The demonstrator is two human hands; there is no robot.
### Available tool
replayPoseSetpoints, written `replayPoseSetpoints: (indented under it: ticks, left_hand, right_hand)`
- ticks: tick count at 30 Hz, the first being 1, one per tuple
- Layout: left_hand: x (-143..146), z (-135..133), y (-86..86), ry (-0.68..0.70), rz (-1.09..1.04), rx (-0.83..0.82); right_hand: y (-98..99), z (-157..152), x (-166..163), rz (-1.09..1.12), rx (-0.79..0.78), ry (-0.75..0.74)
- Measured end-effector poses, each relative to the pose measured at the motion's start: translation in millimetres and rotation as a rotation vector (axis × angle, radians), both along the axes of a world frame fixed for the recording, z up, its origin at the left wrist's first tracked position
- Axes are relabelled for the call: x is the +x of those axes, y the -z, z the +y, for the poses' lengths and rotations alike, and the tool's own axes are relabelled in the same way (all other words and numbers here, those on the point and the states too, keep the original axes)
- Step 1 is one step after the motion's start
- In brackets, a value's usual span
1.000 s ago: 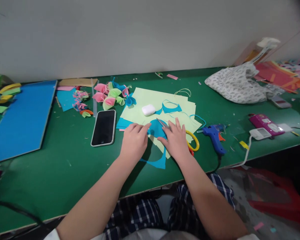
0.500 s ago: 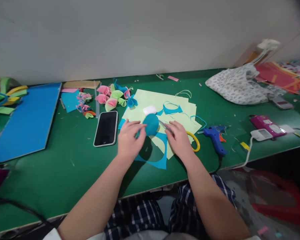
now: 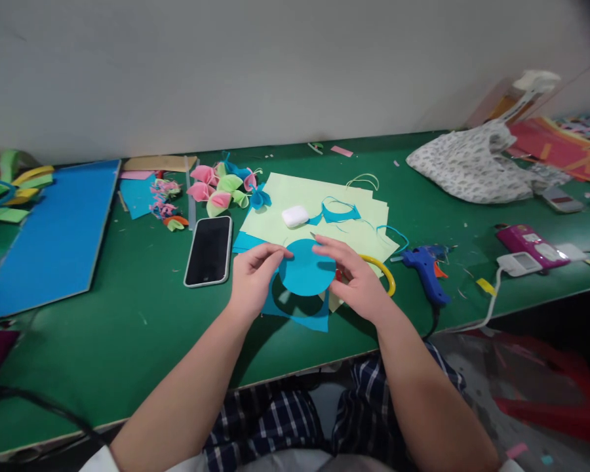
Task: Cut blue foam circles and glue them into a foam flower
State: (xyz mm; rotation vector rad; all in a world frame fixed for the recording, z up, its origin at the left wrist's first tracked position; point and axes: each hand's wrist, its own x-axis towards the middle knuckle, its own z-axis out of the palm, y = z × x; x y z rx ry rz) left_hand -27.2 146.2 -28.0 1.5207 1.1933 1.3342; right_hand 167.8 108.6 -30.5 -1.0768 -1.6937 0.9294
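Observation:
A flat blue circle [image 3: 307,267] of thin sheet material is held up between my two hands. My left hand [image 3: 255,278] pinches its left edge between thumb and fingers. Around the right edge are the fingers and thumb of my right hand [image 3: 356,278]. Yellow-handled scissors [image 3: 384,270] lie under my right hand, their tip showing beyond the circle and their middle hidden. Below the circle is a blue sheet [image 3: 307,322] with a round hole cut in it, on pale green sheets [image 3: 319,187]. A small white case [image 3: 295,216] sits just beyond the circle.
To the left are a phone [image 3: 208,252], pink and green petal shapes [image 3: 219,193] and a blue board [image 3: 54,229]. On the right lie a blue glue gun [image 3: 429,272], a purple device [image 3: 531,246] and a patterned cloth bag [image 3: 472,167]. A wall rises behind the green table [image 3: 167,354].
The blue circle has come nearer and turned to face up. My right hand has moved from the scissors to the circle's right edge; my left hand still grips its left side.

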Motion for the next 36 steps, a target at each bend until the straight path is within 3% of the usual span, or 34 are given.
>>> replayPoseSetpoints:
  ticks: [13, 20, 25, 36]
  left_hand:
    - [0.5, -8.4, -2.2, 0.232, 0.067, 0.081]
    - [9.3, -12.0, 4.1, 0.42, -0.182, -0.11]
    - [19.5, -14.1, 2.2, 0.34, -0.144, -0.251]
    - [19.2, -11.1, 2.1, 0.296, -0.156, -0.246]
  right_hand:
    - [1.8, 5.1, -7.4, 0.21, -0.182, 0.014]
    - [1.1, 5.8, -14.0, 0.353, -0.247, 0.132]
    - [-1.8, 5.3, -15.5, 0.351, -0.257, 0.172]
    - [2.0, 5.8, -15.5, 0.374, -0.284, 0.194]
